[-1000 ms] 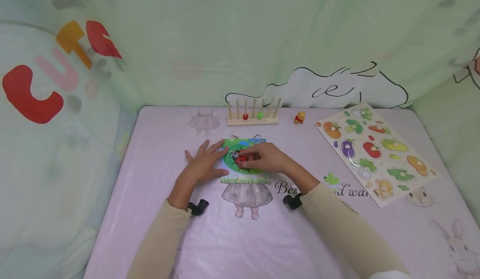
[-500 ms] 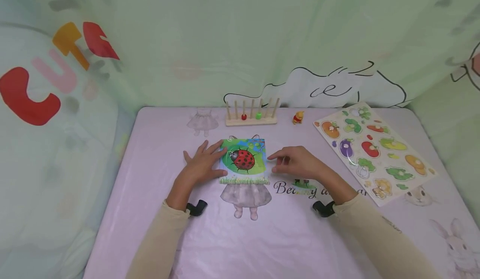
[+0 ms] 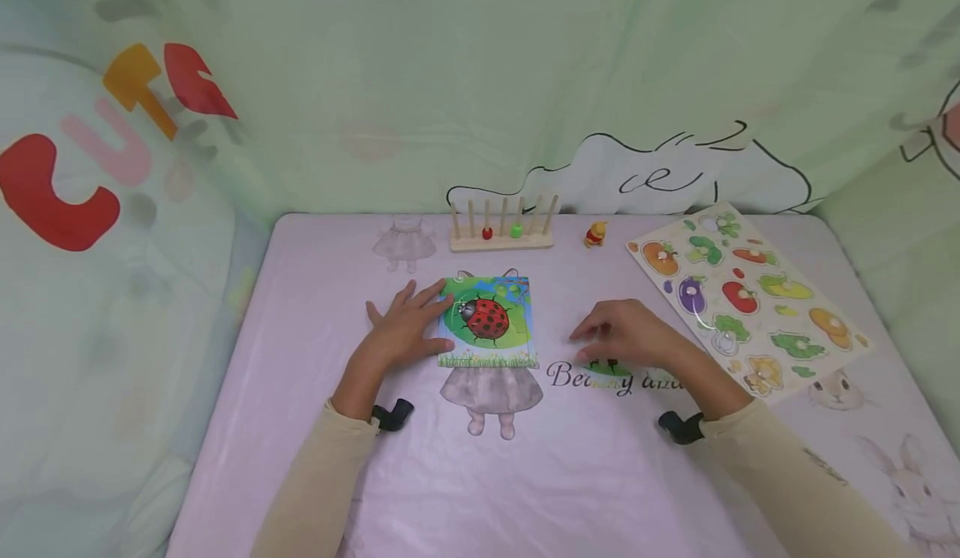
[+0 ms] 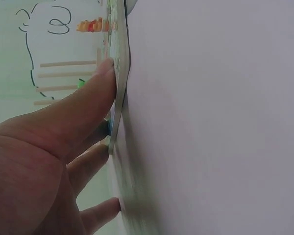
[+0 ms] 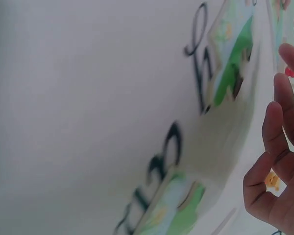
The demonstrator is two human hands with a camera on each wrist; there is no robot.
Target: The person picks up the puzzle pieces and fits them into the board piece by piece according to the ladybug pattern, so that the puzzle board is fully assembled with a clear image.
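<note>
A square ladybug picture puzzle [image 3: 486, 323] lies flat on the table in front of me. My left hand [image 3: 403, 326] rests at its left edge with the fingers spread. In the left wrist view the thumb [image 4: 95, 93] lies against the thin board [image 4: 121, 73]. To the right of the puzzle my right hand [image 3: 628, 333] hovers, fingers loosely bent, with nothing seen in its grasp. Just below it lies a green loose puzzle piece [image 3: 606, 368], partly covered by the hand. The right wrist view has two separate loose pieces, an upper piece [image 5: 232, 58] and a lower piece [image 5: 174, 208].
Behind the puzzle stands a wooden peg rack [image 3: 501, 243] with a red bead [image 3: 487, 233] and a green bead [image 3: 516, 231]. Beside the rack is a small bear figure [image 3: 596, 234]. A vegetable knob puzzle board [image 3: 720, 296] lies angled at the right.
My right hand has left the ladybug and moved right, over the loose pieces. The whole ladybug picture has come into sight. The left hand has stayed at the puzzle's edge.
</note>
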